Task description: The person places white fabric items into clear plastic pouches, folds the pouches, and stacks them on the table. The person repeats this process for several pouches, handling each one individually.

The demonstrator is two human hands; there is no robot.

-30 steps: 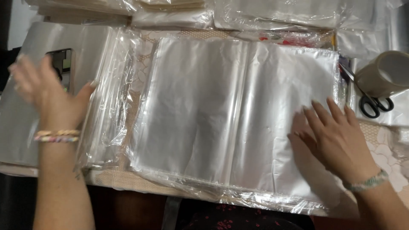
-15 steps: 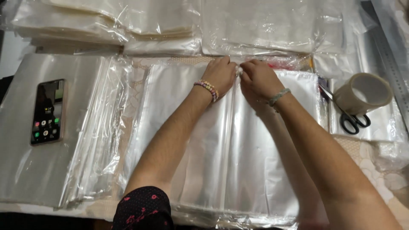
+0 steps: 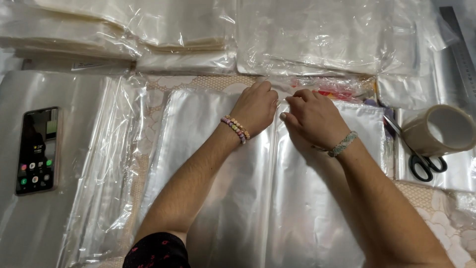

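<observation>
where grips (image 3: 281, 105) meet, bag edge (image 3: 277, 99)

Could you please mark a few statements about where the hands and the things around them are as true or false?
1. Both hands, left hand and right hand, rest at the far edge of the clear plastic bag stack. True.
2. The phone lies right of the hands. False: it lies far left.
3. The scissors lie beside the tape roll. True.
4. The right hand holds the scissors. False: they lie untouched.
</observation>
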